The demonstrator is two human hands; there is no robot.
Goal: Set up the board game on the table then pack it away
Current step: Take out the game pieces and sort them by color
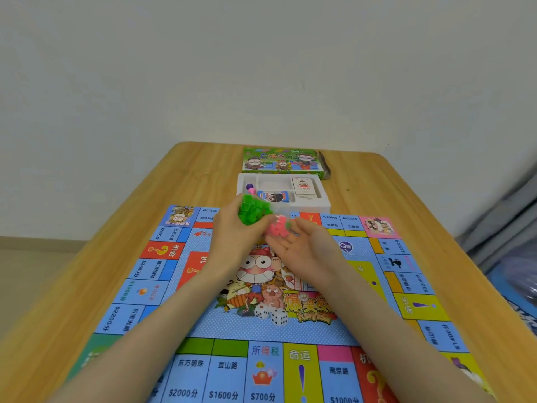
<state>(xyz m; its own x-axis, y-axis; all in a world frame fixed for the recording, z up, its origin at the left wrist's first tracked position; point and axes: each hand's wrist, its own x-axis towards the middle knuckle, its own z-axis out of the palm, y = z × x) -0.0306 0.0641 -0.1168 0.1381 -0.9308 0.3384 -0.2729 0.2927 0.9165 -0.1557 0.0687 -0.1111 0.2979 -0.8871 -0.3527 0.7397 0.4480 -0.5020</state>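
The fingers of the left hand (232, 239) are curled tight round a clump of green houses (252, 209), more than they can comfortably cover, so several stick out at the top. The right hand (308, 248) lies palm up just beside it, fingers nearly straight and slightly cupped. A small heap of pink houses (276, 228) sits on its fingertips, right against the left hand's knuckles. Whether the left fingers also touch the pink ones I cannot tell.

Both hands hover over the far edge of the board (203, 324), which lies flat and unfolded on the table (406, 199). Just beyond them is the white tray (322, 205), with a card deck (303, 186) in its right compartment, a blue pack (273, 196) in the middle and a few pawns (249, 187) at the left. The box lid (282, 161) lies behind the tray.

To my eye the two colours are being sorted. Doing it well means keeping them apart. The flat right palm should stay level and low over the board, so that any house that rolls off falls a short way and stays in sight. The overfull left hand should be emptied gently, close to the surface, not tipped from a height, or the little pieces will scatter toward the table edge.
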